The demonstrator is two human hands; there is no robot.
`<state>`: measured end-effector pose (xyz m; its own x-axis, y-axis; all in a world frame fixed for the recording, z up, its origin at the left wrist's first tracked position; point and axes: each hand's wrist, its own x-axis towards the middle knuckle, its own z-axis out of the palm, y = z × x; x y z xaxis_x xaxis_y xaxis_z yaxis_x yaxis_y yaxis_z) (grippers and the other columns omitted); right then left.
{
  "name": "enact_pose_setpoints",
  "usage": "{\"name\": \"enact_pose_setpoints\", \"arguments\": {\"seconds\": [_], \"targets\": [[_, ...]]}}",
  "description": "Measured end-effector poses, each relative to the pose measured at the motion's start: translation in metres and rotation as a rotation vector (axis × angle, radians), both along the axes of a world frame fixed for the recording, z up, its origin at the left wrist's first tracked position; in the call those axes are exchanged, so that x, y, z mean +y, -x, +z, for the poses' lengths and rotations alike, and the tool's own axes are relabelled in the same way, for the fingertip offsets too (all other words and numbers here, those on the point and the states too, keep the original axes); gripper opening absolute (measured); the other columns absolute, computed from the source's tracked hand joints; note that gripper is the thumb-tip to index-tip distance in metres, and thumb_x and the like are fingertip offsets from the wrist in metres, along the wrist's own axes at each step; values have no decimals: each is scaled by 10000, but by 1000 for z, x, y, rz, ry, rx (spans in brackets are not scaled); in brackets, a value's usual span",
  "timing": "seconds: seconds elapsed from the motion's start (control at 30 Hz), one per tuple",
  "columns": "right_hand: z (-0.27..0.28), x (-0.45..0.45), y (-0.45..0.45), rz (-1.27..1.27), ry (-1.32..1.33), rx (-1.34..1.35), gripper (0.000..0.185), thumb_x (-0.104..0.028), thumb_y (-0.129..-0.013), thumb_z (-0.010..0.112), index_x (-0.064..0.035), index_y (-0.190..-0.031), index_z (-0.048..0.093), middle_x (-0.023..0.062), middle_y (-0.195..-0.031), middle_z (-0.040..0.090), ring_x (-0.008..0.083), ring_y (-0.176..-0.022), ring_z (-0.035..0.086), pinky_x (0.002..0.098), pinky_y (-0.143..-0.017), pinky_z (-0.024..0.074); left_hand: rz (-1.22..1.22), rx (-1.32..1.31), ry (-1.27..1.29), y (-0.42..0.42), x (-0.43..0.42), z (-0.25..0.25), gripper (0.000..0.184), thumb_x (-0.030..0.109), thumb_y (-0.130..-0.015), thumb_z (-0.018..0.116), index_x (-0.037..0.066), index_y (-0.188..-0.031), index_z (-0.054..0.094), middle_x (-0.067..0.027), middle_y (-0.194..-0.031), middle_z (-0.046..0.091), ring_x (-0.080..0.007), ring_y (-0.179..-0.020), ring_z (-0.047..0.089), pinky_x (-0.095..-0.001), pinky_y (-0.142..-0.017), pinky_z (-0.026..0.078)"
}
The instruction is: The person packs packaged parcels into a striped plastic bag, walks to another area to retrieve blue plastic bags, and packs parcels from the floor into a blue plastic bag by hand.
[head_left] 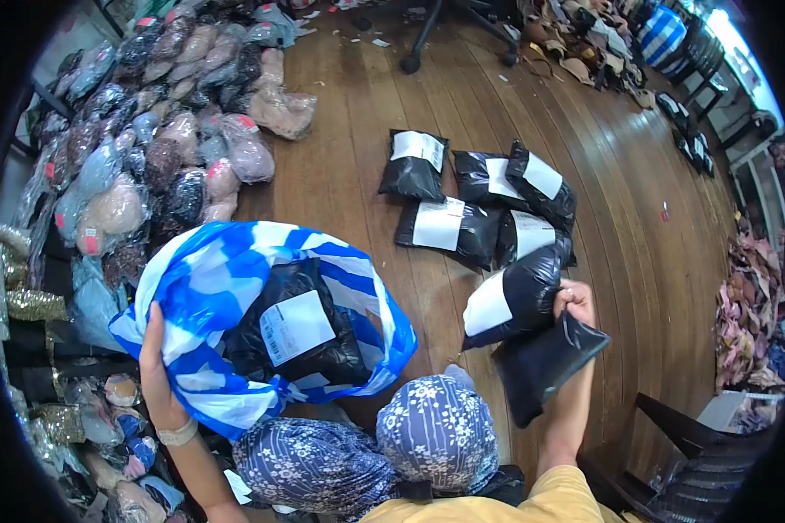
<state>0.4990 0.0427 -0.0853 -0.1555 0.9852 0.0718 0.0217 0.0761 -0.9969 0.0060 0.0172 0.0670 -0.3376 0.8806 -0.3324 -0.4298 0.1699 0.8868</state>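
Observation:
My left hand (153, 338) is at the near left rim of a blue and white plastic bag (205, 305), its fingers partly hidden behind the plastic. The bag's mouth gapes upward, and inside lies a black parcel (295, 327) with a white label. On the right, my right hand (576, 301) is closed on black plastic mailers. One labelled mailer (519, 295) hangs to its left, and another dark mailer (545, 362) hangs below, its label side not visible. Beyond them, several labelled black mailers (436, 228) lie grouped on the wooden floor.
Clear-wrapped bras (174, 131) are heaped along the left side. Loose garments lie in piles at the back right (584, 44) and right edge (750, 305). A chair base (414, 61) stands at the back, and a dark slatted object (706, 479) at the lower right.

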Motion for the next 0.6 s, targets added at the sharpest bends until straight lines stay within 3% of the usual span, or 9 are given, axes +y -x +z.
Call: {"name": "enact_pose_setpoints", "arguments": {"seconds": [0.17,0.27,0.3,0.33,0.43,0.47,0.5,0.57,0.6], "targets": [[89,84,96,781,-428,290,357,-311,-650,474,-3,-472,460,88,-558,498,166,-493,462,282,-489,345,-128,16,-3,-13,28,6,352,250,-840,490,3,-1090,482,-75,-1033,546,-153,-895,548,-275,-779,431],[96,121,224,1223,-357,36,351,-314,-740,499,-17,-559,450,65,-554,476,164,-532,474,327,-524,386,-106,155,-77,-23,28,30,365,241,-836,493,-10,-1100,476,-69,-1045,535,-143,-916,536,-268,-803,416],[94,118,276,1089,-370,-138,328,-288,-707,493,-13,-545,416,73,-512,426,171,-520,468,337,-519,388,-57,280,-110,-22,25,37,370,233,-836,491,-18,-1107,469,-68,-1050,530,-141,-925,530,-267,-813,411],[89,126,323,1071,-474,-217,261,-235,-672,502,-1,-568,454,107,-527,461,219,-534,492,364,-522,391,-120,102,-111,-14,22,41,378,225,-837,484,-28,-1117,458,-73,-1062,521,-140,-942,520,-269,-826,404],[60,126,417,354,-739,-835,163,-163,-620,569,-34,-713,602,172,-771,583,307,-765,554,361,-672,445,-80,204,-134,1,9,52,383,234,-841,474,-25,-1122,454,-74,-1071,516,-141,-948,516,-268,-833,399],[64,126,432,452,-618,-922,176,-133,-605,586,-23,-742,596,172,-790,583,330,-827,536,394,-703,433,-57,94,-92,12,9,54,382,236,-844,469,-24,-1124,454,-75,-1074,514,-141,-952,513,-268,-834,398],[57,123,444,559,-459,-592,229,-125,-625,582,12,-807,570,165,-803,576,355,-824,525,405,-736,418,2,267,-142,30,3,47,380,241,-847,463,-26,-1117,458,-82,-1072,513,-139,-953,511,-270,-844,388],[59,105,433,734,-512,-735,290,-124,-658,573,44,-889,521,167,-829,565,337,-827,530,408,-754,407,26,130,-127,69,-4,33,415,257,-868,410,-38,-1160,420,-109,-1123,486,-161,-1005,486,-293,-883,363],[75,86,407,693,-610,-512,286,-116,-705,541,33,-943,493,166,-883,554,327,-852,528,405,-767,396,-13,42,-151,75,-7,32,396,274,-848,463,-14,-1119,453,-85,-1081,508,-142,-964,504,-271,-860,372]]}}
